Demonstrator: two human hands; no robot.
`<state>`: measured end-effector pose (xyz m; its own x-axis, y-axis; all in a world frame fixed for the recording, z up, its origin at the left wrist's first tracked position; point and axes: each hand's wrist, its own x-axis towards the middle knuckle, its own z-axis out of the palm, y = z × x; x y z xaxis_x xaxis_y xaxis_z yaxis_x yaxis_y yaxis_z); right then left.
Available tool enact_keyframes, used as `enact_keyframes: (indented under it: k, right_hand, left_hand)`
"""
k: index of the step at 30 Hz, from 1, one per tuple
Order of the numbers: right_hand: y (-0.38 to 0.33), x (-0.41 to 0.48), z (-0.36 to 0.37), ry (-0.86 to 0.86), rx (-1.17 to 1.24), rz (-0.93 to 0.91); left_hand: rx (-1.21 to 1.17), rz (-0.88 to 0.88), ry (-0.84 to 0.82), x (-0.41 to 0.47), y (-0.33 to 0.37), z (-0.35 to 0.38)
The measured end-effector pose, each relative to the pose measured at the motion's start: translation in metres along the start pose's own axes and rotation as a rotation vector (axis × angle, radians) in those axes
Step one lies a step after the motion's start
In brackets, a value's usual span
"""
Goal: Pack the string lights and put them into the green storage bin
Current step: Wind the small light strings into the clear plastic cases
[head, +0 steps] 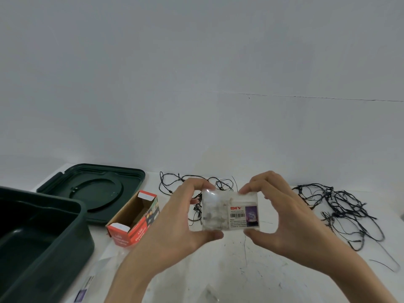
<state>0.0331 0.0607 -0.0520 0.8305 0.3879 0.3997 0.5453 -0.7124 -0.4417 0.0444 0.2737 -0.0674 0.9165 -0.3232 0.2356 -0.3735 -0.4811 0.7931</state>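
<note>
Green storage bin (pixel 65 248) at 8 o'clock, lid off, nothing seen packed inside.
String lights (pixel 343 211) left tangled on table at 3 o'clock; most packing judged undone.
Clear packet (pixel 229 212), contents blurred, held mid-air at centre.
Packet pinched by left hand (pixel 185 217) and right hand (pixel 288 215): thumbs under, fingers curled over top edge.

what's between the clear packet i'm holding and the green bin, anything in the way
Nothing visible blocks it. The left hand and right hand hold the clear packet above the table; the green bin stands open, its lid behind it. Only the red box sits low between them.
</note>
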Motion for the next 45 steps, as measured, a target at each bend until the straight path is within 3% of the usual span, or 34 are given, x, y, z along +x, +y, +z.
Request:
enact_keyframes:
  k: [4,8,19,23,30,45]
  right_hand:
    - [-0.002,0.006,0.001,-0.022,-0.021,-0.026]
    - [-0.004,0.008,0.005,-0.041,-0.021,-0.034]
    - [0.008,0.011,0.027,-0.098,0.06,0.006]
    - [0.033,0.015,0.058,-0.141,0.163,0.114]
    - [0.083,0.017,0.141,-0.29,0.233,0.344]
    - [0.086,0.015,0.174,-0.415,0.117,0.366]
  left_hand:
    - [0.105,0.076,-0.039,0.0,0.003,-0.003]
    - [0.171,0.108,0.041,0.002,-0.003,-0.005]
    - [-0.096,-0.102,0.063,-0.001,-0.024,0.006]
    - [-0.073,-0.14,0.041,-0.004,-0.041,0.005]
    - [-0.172,-0.23,0.164,-0.009,-0.066,0.007]
    - [-0.168,-0.3,0.169,-0.028,-0.063,0.02]
